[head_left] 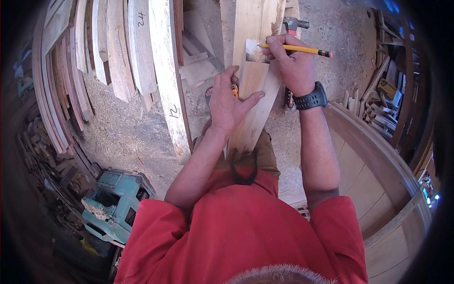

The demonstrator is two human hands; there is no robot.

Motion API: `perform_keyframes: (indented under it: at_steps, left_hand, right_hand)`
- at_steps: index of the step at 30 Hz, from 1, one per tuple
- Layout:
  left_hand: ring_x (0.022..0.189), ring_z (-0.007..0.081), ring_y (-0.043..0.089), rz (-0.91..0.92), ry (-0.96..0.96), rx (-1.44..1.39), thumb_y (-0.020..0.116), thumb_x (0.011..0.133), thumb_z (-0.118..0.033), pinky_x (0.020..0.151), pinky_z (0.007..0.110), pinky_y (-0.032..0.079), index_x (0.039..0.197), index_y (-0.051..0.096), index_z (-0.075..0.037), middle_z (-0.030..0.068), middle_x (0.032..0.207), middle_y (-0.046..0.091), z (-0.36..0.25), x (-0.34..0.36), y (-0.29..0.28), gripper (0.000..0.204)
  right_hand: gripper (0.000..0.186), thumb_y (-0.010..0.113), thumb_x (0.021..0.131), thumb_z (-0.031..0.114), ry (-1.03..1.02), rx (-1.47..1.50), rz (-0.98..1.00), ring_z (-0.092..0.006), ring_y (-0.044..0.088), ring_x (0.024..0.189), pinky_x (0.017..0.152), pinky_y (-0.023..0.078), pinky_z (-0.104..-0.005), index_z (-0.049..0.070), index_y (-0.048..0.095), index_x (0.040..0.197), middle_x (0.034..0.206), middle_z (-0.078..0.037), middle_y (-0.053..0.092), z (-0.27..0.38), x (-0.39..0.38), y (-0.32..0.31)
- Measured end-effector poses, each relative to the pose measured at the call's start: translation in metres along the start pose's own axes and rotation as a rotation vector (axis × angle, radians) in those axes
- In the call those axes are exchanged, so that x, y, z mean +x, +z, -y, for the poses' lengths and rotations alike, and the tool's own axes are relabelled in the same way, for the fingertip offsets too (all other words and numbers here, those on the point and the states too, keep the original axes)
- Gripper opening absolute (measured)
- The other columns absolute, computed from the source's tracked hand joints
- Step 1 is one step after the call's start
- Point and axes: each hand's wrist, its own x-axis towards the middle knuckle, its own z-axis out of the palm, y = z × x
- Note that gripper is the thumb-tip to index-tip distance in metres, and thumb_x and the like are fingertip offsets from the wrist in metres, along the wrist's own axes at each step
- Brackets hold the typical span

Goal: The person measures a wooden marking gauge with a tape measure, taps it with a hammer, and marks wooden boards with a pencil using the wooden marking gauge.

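My right hand (295,66) pinches a yellow pencil (305,48), its tip over a pale, brown-streaked rectangular patch (256,49) on a long wooden board (257,21). A smaller light wood piece (254,75) appears to lie along the board, just nearer to me than this patch. My left hand (228,102) grips the board's left side, thumb stretched across the wood and fingers at the edge. A small yellow-and-black object (235,91) shows between thumb and index finger; its kind is mostly hidden. Beyond my right hand lies a hammer (295,24), its handle partly covered.
Several long planks (165,80) stand at the left, some with handwritten marks. A teal power tool (116,203) with shavings sits lower left. Panelled wooden doors (364,184) lean at the right, below a heap of offcuts (383,113). Sawdust covers the floor (118,123).
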Motion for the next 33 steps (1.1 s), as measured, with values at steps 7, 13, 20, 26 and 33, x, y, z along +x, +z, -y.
perform_keyframes:
  at_steps: [7,13,20,26,33]
  left_hand:
    - [0.095,0.0247,0.061,0.006,-0.004,-0.013,0.095,0.067,-0.036,0.083,0.040,0.053,0.137,0.051,-0.011,0.0083,0.106,0.054,0.000,0.001,0.000,0.087]
    - [0.094,0.0245,0.061,0.007,-0.015,-0.024,0.095,0.067,-0.036,0.082,0.040,0.053,0.138,0.051,-0.011,0.0083,0.106,0.054,0.001,0.000,0.000,0.087]
    - [0.093,0.0244,0.062,-0.003,-0.005,-0.005,0.095,0.066,-0.036,0.081,0.040,0.053,0.137,0.051,-0.011,0.0081,0.105,0.055,0.002,0.001,0.000,0.087]
    - [0.096,0.0255,0.060,0.025,-0.017,-0.034,0.094,0.069,-0.038,0.083,0.037,0.052,0.139,0.052,-0.002,0.0107,0.107,0.055,0.001,0.001,-0.001,0.089]
    - [0.095,0.0249,0.060,0.023,-0.020,-0.023,0.094,0.069,-0.039,0.083,0.037,0.052,0.139,0.052,-0.002,0.0100,0.107,0.055,0.001,0.001,-0.001,0.089]
  right_hand:
    - [0.025,0.069,0.100,0.024,-0.057,-0.049,0.027,-0.0101,0.069,0.070,0.065,0.054,-0.0264,0.000,0.070,0.094,0.077,-0.006,0.074,-0.001,0.002,-0.003]
    - [0.023,0.069,0.099,0.022,-0.029,0.075,0.051,-0.0098,0.068,0.070,0.064,0.053,-0.0267,0.000,0.069,0.091,0.075,-0.005,0.072,0.001,0.001,-0.002]
    - [0.020,0.068,0.101,0.018,-0.047,-0.072,0.100,-0.0088,0.068,0.073,0.068,0.055,-0.0249,-0.001,0.071,0.094,0.081,-0.005,0.073,0.004,-0.003,-0.008]
    - [0.022,0.068,0.099,0.021,-0.023,-0.003,0.135,-0.0088,0.067,0.071,0.065,0.051,-0.0255,0.002,0.070,0.090,0.075,-0.004,0.071,0.004,-0.001,-0.012]
    - [0.022,0.069,0.099,0.022,-0.002,-0.009,0.180,-0.0072,0.066,0.071,0.065,0.051,-0.0239,0.002,0.071,0.090,0.074,-0.002,0.071,0.004,0.001,-0.016]
